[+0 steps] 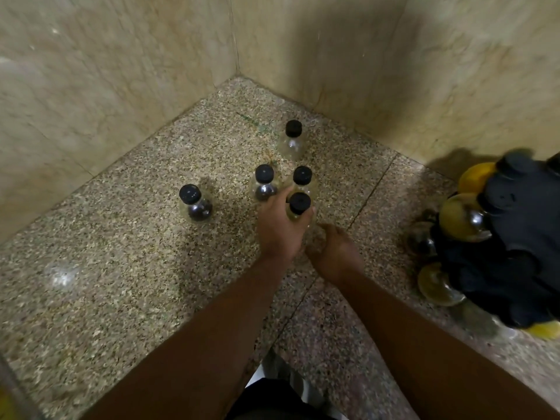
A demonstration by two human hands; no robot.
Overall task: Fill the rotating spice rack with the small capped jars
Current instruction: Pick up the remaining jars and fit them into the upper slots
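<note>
Several small clear jars with black caps stand on the speckled stone counter. One jar is nearest the corner, two jars stand side by side, and one with dark contents is apart to the left. My left hand is closed around another capped jar just in front of the pair. My right hand lies curled right beside it, low over the counter; whether it holds anything is blurred. The black spice rack stands at the right edge, with yellow-filled and dark jars in its slots.
Beige marble walls meet in a corner behind the jars. The rack stands close to the right wall. A glare spot shows on the counter at the left. Dark clothing and a striped cloth show at the bottom.
</note>
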